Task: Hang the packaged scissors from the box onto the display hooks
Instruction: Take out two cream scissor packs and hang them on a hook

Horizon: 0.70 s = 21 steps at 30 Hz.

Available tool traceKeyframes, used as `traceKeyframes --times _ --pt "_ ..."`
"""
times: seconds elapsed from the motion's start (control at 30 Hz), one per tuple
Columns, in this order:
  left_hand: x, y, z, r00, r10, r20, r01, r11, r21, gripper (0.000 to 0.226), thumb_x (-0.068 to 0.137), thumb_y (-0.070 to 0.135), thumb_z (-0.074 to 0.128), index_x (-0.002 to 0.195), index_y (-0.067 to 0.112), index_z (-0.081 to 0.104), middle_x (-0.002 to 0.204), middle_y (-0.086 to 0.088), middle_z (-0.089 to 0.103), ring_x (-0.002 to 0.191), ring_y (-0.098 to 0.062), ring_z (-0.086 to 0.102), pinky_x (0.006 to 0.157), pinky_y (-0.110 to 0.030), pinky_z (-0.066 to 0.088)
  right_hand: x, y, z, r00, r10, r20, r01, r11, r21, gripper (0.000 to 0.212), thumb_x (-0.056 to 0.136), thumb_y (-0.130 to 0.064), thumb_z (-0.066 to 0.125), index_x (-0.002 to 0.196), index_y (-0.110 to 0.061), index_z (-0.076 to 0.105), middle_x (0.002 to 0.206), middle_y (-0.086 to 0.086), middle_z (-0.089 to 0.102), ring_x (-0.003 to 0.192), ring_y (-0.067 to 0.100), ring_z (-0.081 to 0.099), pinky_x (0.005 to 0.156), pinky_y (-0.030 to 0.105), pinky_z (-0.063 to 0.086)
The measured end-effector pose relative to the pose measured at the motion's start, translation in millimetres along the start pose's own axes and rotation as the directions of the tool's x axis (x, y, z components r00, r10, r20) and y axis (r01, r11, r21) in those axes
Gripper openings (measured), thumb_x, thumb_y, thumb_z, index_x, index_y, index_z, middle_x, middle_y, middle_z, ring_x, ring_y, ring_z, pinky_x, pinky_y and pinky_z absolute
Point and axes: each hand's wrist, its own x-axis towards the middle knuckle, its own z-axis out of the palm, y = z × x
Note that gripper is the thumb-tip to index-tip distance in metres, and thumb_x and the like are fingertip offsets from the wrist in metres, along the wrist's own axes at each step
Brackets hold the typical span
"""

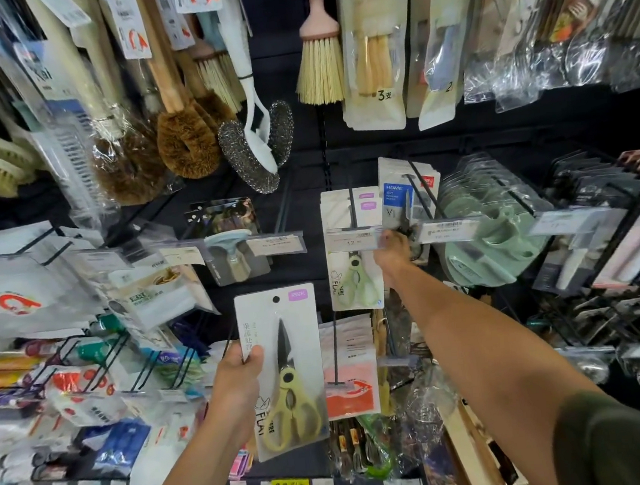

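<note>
Your left hand pinches the left edge of a white card pack of yellow-handled kitchen scissors, thumb on its front, and holds it upright below the display. Your right hand is stretched up, fingers curled on the lower end of a grey scissors pack with a blue label, just right of a green-handled scissors pack hanging on a black wire hook.

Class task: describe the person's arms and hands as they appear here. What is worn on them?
Both the left hand and the right hand are bare: no gloves, no watch or rings show. The right arm has a dark olive-green short sleeve at the upper arm. No sleeve shows on the left arm.
</note>
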Motion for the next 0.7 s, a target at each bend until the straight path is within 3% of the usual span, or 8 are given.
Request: traceKeyframes --times 0.17,0.3,0.43,0.53,0.6,0.67,0.7 --pt "-6 0 0 1.0 0.003 0.014 -0.003 1.0 0.016 0.02 0.101 0.019 0.049 0.099 0.032 0.065 0.119 0.0 0.068 0.109 -0.027 0.063 0.1 -0.053 0.047 4 -1 3 0.999 -0.014 -0.029 0.01 0.993 -0.117 0.037 0.101 -0.024 0.041 0.129 -0.002 0.054 0.132 0.015 0.052 0.111 0.026 0.051 0.083 0.027 0.037" --pt "-8 -2 5 1.0 0.009 0.018 -0.009 1.0 0.024 0.024 0.1 0.013 0.051 0.114 0.024 0.067 0.12 0.0 0.069 0.111 -0.025 0.062 0.103 -0.05 0.046 4 7 -3 1.0 0.016 0.006 -0.015 0.993 -0.119 0.037 0.101 -0.023 0.042 0.13 -0.004 0.052 0.134 0.012 0.052 0.118 0.026 0.051 0.098 0.033 0.041" --pt "-9 2 12 0.999 0.014 0.053 -0.018 0.997 0.069 0.026 0.098 0.007 0.052 0.098 0.029 0.066 0.11 -0.001 0.071 0.1 -0.025 0.067 0.095 -0.049 0.051 -1 20 -12 1.0 0.016 -0.002 -0.016 0.998 -0.061 0.029 0.094 -0.026 0.056 0.108 -0.002 0.065 0.106 0.01 0.066 0.094 0.022 0.057 0.085 0.03 0.045" --pt "-4 5 21 0.996 0.016 0.091 -0.026 0.993 0.115 0.024 0.098 0.006 0.052 0.1 0.027 0.062 0.106 0.0 0.071 0.097 -0.025 0.067 0.093 -0.049 0.052 -12 32 -23 0.999 -0.028 0.046 0.037 0.977 -0.209 0.023 0.094 -0.021 0.055 0.101 -0.003 0.068 0.089 0.01 0.064 0.08 0.021 0.057 0.078 0.032 0.046" --pt "0 9 28 0.994 0.024 0.105 -0.039 0.988 0.147 0.021 0.099 0.007 0.05 0.103 0.025 0.059 0.107 0.001 0.069 0.097 -0.023 0.065 0.093 -0.045 0.052 -20 45 -31 0.991 -0.069 0.115 0.103 0.941 -0.321 0.014 0.091 -0.015 0.058 0.09 -0.006 0.069 0.079 0.005 0.062 0.077 0.021 0.057 0.082 0.034 0.05" --pt "5 11 36 0.995 0.024 0.099 -0.04 0.986 0.165 0.018 0.099 0.012 0.048 0.1 0.027 0.057 0.109 0.0 0.067 0.099 -0.024 0.063 0.094 -0.045 0.051 -29 60 -39 0.974 -0.077 0.211 0.179 0.834 -0.521 0.016 0.09 -0.017 0.057 0.089 -0.005 0.067 0.085 0.009 0.066 0.086 0.027 0.063 0.085 0.038 0.052" --pt "8 12 39 0.995 0.025 0.092 -0.04 0.984 0.171 0.017 0.099 0.016 0.048 0.096 0.031 0.056 0.111 -0.001 0.066 0.1 -0.026 0.063 0.095 -0.047 0.05 -35 68 -43 0.964 -0.095 0.249 0.237 0.733 -0.637 0.02 0.091 -0.02 0.055 0.093 -0.004 0.066 0.091 0.012 0.069 0.09 0.029 0.065 0.081 0.035 0.052"
